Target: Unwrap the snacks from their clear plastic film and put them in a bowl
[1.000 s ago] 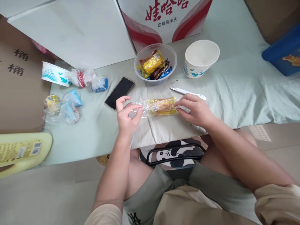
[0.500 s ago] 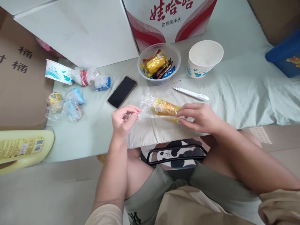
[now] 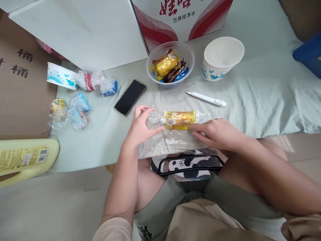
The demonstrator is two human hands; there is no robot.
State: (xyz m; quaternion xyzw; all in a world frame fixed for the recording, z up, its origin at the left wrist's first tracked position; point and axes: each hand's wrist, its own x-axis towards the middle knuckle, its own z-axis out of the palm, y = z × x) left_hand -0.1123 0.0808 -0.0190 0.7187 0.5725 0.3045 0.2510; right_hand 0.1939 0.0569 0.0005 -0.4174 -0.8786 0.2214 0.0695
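A yellow-wrapped snack packet (image 3: 181, 119) with a barcode label lies crosswise at the front of the cloth. Clear plastic film (image 3: 173, 138) is spread around it, reaching the front edge. At the film's left side is my left hand (image 3: 141, 129), its thumb and fingers apart in a curve, with the thumb tip close to the packet's left end. My right hand (image 3: 217, 134) comes in from the right with the index finger stretched toward the packet's lower right corner and the thumb below, over the film. Neither hand appears to grip anything.
Behind are a clear bowl (image 3: 170, 84) of wrapped snacks, a paper cup (image 3: 213, 72), a white utility knife (image 3: 207, 98) and a phone (image 3: 130, 97). Left are several plastic-wrapped bundles (image 3: 79, 117), a tipped paper cup (image 3: 61, 76) and a yellow bottle (image 3: 30, 157). Boxes (image 3: 185, 25) stand at the back.
The stretched film edge has come down flat toward the front. My left hand has opened and let go of it; my right fingers have loosened. The packet now lies straighter.
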